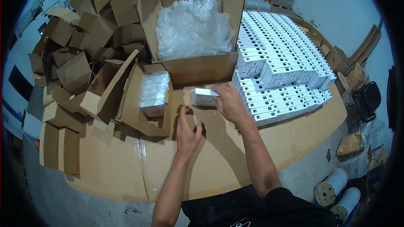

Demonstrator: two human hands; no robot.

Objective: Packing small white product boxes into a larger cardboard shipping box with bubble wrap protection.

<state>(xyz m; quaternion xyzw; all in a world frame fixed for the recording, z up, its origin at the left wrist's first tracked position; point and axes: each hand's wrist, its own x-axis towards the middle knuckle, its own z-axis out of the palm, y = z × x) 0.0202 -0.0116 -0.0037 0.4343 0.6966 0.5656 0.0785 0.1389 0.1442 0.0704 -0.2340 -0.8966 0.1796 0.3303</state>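
Between my hands and a big carton lies a small white box (pixel 206 97), with clear plastic wrap at its left end. My right hand (pixel 230 103) grips this box by its right end. To the left, my left hand (pixel 188 133) is held just above the table with fingers apart and nothing in it. Beside it stands an open brown carton (pixel 158 130). Inside that carton sits a row of plastic-wrapped white boxes (pixel 153 94), with some room at its near end.
A large open carton (pixel 198 69) full of clear plastic wrap (pixel 193 29) stands at the back. Stacked white boxes (pixel 286 75) fill the right of the cardboard-covered table (pixel 113 164). Empty cartons (pixel 75 71) pile up at left. Cable spools (pixel 332 185) stand on the floor at lower right.
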